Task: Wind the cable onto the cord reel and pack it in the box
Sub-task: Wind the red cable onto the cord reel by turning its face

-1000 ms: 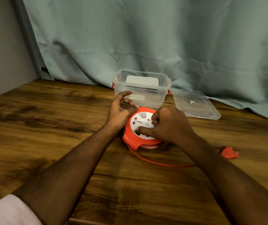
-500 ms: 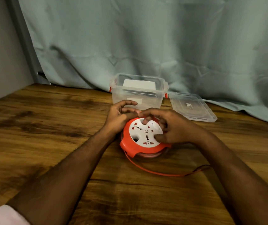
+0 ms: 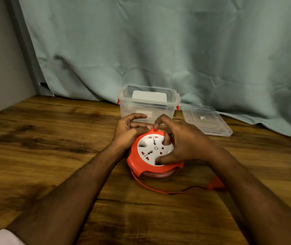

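Note:
An orange cord reel (image 3: 142,162) with a white socket face lies flat on the wooden table (image 3: 53,138). My left hand (image 3: 128,130) grips its far left rim. My right hand (image 3: 185,144) lies over the white face, with fingers in its recesses and the thumb at the near edge. A thin orange cable (image 3: 151,187) loops out from the reel's near left side toward the right and ends at an orange plug (image 3: 215,183), partly hidden by my right forearm. A clear open box (image 3: 148,104) with orange clips stands just behind the reel.
The box's clear lid (image 3: 206,119) lies flat to the right of the box. A pale green curtain (image 3: 158,50) hangs behind and spills onto the table at the right. A grey wall (image 3: 0,59) closes the left side.
My right hand has turned round on the white face, from the near side to the right side. The loose cable has shortened and the plug has slid closer to the reel.

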The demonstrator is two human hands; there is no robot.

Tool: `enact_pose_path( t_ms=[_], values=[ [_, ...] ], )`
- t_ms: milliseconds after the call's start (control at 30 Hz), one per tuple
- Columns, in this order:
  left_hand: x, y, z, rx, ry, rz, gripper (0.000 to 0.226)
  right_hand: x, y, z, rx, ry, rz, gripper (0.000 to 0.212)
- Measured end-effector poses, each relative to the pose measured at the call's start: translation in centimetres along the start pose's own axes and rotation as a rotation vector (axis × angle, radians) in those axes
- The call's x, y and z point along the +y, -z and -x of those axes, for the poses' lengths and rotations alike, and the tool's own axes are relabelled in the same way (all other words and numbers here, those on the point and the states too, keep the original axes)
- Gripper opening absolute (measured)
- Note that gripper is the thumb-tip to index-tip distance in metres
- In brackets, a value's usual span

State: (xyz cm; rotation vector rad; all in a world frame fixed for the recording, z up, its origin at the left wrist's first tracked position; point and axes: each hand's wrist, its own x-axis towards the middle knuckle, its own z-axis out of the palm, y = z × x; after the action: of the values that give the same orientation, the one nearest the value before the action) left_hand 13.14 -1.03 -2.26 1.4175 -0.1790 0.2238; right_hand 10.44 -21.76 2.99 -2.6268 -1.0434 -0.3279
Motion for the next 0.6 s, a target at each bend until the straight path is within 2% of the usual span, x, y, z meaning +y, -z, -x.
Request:
enact_pose_path(
  t_ms=[133, 233, 333, 433, 533, 600],
  values=[
    [-0.4, 0.1, -0.2, 0.031, 0.004, -0.005, 0.041, -0.9, -1.6, -0.4, 0.071, -0.064, 0.09, 0.056],
    [-0.6, 0.2, -0.3, 0.068, 0.006, 0.007, 0.037, -1.3, -2.7, -0.6, 0.175, -0.095, 0.124, 0.054],
    [-0.5, 0.1, -0.4, 0.074, 0.009, 0.011, 0.035, -1.7, -3.3, -0.7, 0.21, -0.055, 0.12, 0.054],
    [-0.3, 0.2, -0.5, 0.059, 0.02, 0.026, 0.035, -1.7, -2.7, -0.4, 0.189, 0.012, 0.055, 0.049],
    [0.0, 0.7, -0.5, 0.038, 0.023, 0.033, 0.034, -0.8, -1.3, -0.1, 0.12, 0.09, -0.144, 0.026],
    [0.2, 0.9, -0.5, 0.02, 0.031, 0.034, 0.035, 0.0, -0.5, -0.1, 0.052, 0.102, -0.227, 0.034]
  ],
)
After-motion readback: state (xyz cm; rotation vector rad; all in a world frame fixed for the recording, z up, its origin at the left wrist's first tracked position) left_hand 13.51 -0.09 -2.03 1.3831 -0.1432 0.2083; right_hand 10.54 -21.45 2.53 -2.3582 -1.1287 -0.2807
